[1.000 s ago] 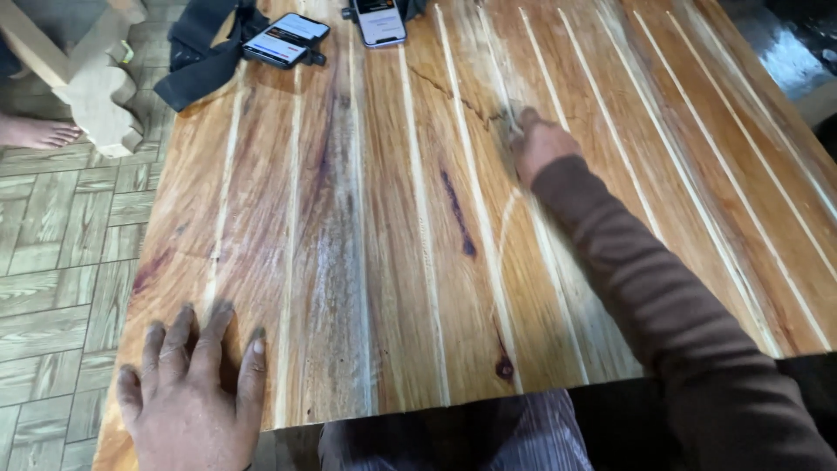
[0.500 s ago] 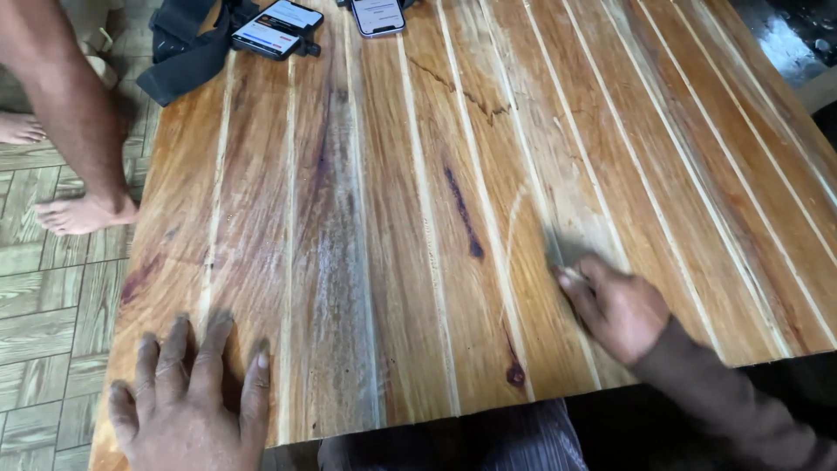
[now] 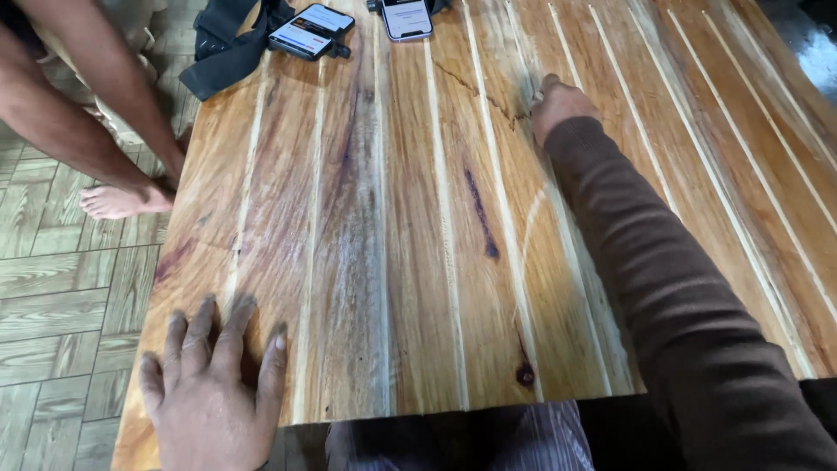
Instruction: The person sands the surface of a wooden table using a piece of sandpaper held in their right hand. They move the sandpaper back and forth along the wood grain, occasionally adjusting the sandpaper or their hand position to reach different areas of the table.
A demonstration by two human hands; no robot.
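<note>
While the left hand [image 3: 212,392] lies flat with its fingers spread apart on the near corner of the wooden tabletop [image 3: 410,262], palm down and holding nothing, the right hand [image 3: 561,106] reaches out across the planks.

Item: right hand. Closed loosely, knuckles up, at the end of a dark brown sleeve [image 3: 663,288]. It presses on the tabletop; a small grey scrap or pad [image 3: 530,91] shows blurred at its far-left edge, and whether the fingers clamp it cannot be told.

Item: wooden tabletop. Glossy boards in orange, brown and pale stripes, with a dark knot near the edge close to the person and a thin crack running just left of the right hand. It lies under both hands.

Item: two phones, well beyond the right hand and to its left. One phone in a dark case [image 3: 311,30] lies angled; a second phone with a lit screen [image 3: 407,17] lies beside it, at the far edge.

Item: black strap or pouch [image 3: 228,45], touching the dark-cased phone, hanging over the table's far-left corner.

Item: another person's bare legs [image 3: 96,113] and a bare foot [image 3: 118,201], standing on the wood-pattern floor [image 3: 52,288], left of and beyond the left hand.
</note>
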